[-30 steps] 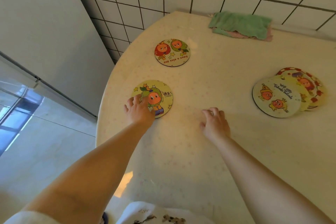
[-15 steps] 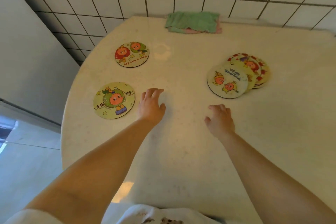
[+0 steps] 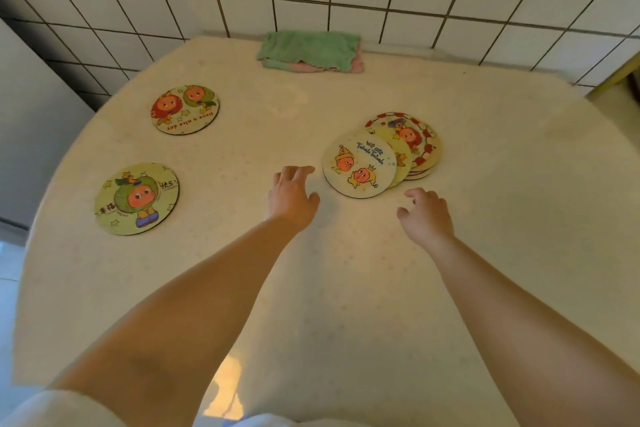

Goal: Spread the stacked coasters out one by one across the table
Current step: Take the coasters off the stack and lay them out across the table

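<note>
A: Where's the coaster stack (image 3: 384,156)?
B: On the surface (image 3: 485,204), fanned, well right of the two single coasters (image 3: 137,199) and (image 3: 185,109)
A: And the hands?
B: I see my left hand (image 3: 292,196) released just left of the stack, right hand (image 3: 427,215) loose and empty, just below it, neither touching

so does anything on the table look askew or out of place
Only the remaining coaster stack: it is fanned and slipped sideways, not squared up. The two spread coasters lie flat, and the folded cloths sit neatly by the wall.
</note>
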